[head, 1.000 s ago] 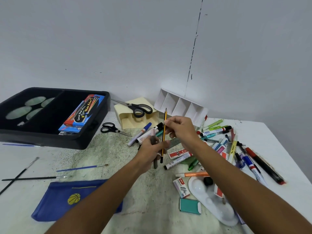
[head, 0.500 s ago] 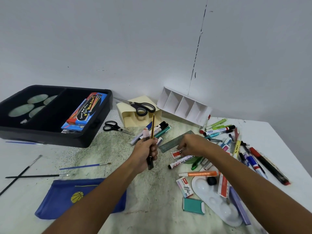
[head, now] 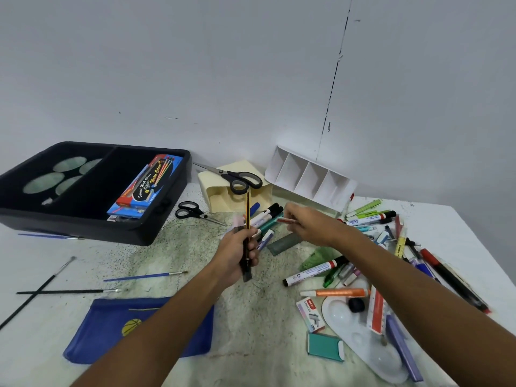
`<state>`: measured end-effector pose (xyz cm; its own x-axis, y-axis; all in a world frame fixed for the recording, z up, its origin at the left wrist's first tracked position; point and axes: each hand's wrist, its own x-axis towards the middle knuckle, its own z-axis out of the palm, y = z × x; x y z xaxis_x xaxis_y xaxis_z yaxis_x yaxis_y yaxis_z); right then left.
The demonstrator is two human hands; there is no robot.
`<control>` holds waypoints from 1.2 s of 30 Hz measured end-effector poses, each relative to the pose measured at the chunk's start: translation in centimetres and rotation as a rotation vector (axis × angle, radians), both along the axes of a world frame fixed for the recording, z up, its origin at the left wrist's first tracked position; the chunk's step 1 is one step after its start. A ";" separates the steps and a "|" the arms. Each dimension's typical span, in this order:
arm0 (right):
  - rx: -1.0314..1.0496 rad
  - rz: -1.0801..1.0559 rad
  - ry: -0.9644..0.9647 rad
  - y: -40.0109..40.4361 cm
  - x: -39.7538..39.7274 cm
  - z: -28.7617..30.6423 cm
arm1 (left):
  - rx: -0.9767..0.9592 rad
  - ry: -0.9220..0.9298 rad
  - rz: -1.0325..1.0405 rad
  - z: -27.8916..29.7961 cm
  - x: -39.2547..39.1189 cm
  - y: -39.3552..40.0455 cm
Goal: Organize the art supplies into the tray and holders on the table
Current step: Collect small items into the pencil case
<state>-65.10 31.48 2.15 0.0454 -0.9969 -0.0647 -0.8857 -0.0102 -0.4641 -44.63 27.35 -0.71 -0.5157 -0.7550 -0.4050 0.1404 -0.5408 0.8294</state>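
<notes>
While I gather the loose pens into one bundle, my left hand [head: 240, 254] curls round a yellow-and-black pencil [head: 247, 219] together with a couple of other sticks, one grey end [head: 247, 275] poking out below my fist; I hold them upright, I think, so that each new piece can slide in alongside. The pencil's long axis runs nearly vertical in the view, one end up toward the cream holder [head: 237, 195], the other down toward me; which end carries the point I cannot tell. My right hand [head: 310, 226] pinches a small red-and-white marker [head: 286, 220] between fingertips and thumb, above the heap, its length lying almost level and pointing left toward the bundle, apparently on its way to join it. The rest of the pens sprawl at my right on the table [head: 251, 325], well apart from the black tray [head: 156, 236], which has only the coloured-pencil box [head: 145, 188] leaning in its right compartment. The white divided holder [head: 310, 177] lies tipped against the wall, so it seems to need standing up before anything goes in
</notes>
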 end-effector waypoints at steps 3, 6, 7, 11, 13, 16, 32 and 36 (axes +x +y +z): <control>0.069 0.087 0.206 -0.4 0.0 -0.5 | 0.003 0.001 0.005 0.0 0.3 -0.2; 0.130 0.124 0.307 -0.6 -0.1 -1.5 | 0.013 0.002 0.006 -0.2 0.7 -0.4; 0.134 0.118 0.313 -0.7 -0.2 -1.7 | 0.019 0.007 0.008 -0.2 0.8 -0.4; 0.159 0.090 0.283 -1.1 -0.4 -1.7 | 0.039 0.014 0.004 -0.3 1.2 -0.6; 0.187 0.104 0.274 -1.3 -0.3 -1.5 | 0.041 0.012 0.005 -0.3 1.3 -0.6; 0.183 0.131 0.257 -1.5 0.0 -0.8 | 0.024 0.004 0.004 -0.4 1.5 -0.5; -0.085 -0.390 -1.322 -0.3 3.4 2.9 | -0.258 0.004 -0.050 1.4 -0.5 1.2; 0.049 -0.297 -1.413 0.7 4.3 2.0 | -0.362 -0.042 -0.145 2.0 -1.2 1.8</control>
<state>-60.82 32.21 4.19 -0.1050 -0.9789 -0.1755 0.3392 0.1307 -0.9316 -45.82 29.10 1.33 -0.6162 -0.7733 -0.1492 0.0458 -0.2244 0.9734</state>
